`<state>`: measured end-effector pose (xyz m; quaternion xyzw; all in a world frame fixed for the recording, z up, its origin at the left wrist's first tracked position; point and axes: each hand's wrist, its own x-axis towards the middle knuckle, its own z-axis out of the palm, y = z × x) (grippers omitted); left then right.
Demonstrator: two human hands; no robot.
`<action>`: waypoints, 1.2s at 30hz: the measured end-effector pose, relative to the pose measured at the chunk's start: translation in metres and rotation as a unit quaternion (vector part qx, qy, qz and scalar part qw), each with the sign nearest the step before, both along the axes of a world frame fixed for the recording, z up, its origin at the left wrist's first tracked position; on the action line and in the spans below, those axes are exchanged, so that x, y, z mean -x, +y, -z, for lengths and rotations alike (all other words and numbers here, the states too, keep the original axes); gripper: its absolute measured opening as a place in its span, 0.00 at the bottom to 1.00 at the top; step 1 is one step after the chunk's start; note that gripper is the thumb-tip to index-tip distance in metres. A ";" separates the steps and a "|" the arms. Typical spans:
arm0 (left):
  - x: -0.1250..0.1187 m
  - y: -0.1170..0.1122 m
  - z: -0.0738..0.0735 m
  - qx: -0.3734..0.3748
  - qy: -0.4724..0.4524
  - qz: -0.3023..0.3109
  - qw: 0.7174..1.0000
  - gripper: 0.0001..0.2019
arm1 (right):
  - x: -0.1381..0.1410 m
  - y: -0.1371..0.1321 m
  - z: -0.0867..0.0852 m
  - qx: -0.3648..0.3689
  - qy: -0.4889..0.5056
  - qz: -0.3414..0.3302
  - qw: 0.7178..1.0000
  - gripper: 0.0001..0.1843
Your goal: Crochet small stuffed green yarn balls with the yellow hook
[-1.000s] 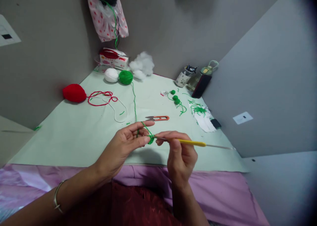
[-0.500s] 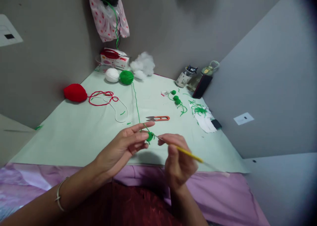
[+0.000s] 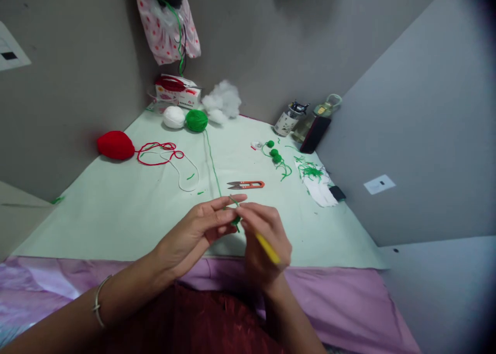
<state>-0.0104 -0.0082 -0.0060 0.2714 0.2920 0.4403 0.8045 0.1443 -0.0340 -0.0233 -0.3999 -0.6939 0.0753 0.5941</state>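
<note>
Between thumb and fingers, my left hand (image 3: pixel 205 222) pinches a small green crochet piece (image 3: pixel 236 221), mostly covered by fingers. Green working yarn (image 3: pixel 212 160) runs over its raised index finger from the green yarn ball (image 3: pixel 197 121) at the back. My right hand (image 3: pixel 267 237) is closed around a yellow-handled crochet hook (image 3: pixel 268 248); the hook's tip is hidden behind fingers at the green piece. The two hands meet there, fingertips close together. Just beyond them, orange thread snips (image 3: pixel 246 185) lie on the table.
To the left are a red yarn ball (image 3: pixel 116 145) and a white ball (image 3: pixel 174 117). White stuffing (image 3: pixel 222 102) sits at the back. Small green crocheted balls (image 3: pixel 275 156), green scraps (image 3: pixel 310 171) on white paper, a pen cup (image 3: pixel 285 122) and a phone (image 3: pixel 315 135) are at right.
My right hand has moved left and in against the left hand, and the hook has turned to point more toward me. My left hand still pinches the green piece.
</note>
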 end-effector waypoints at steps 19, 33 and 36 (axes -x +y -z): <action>0.006 -0.002 -0.005 -0.106 0.097 -0.040 0.989 0.16 | -0.005 0.013 -0.010 0.190 0.278 -0.173 0.926 0.11; 0.003 -0.005 -0.003 -0.160 0.152 -0.106 0.970 0.21 | -0.005 -0.002 0.001 -0.060 -0.130 -0.003 0.990 0.20; 0.003 -0.004 -0.004 -0.121 0.103 -0.072 0.985 0.22 | -0.003 0.000 -0.001 -0.029 -0.049 -0.029 0.998 0.19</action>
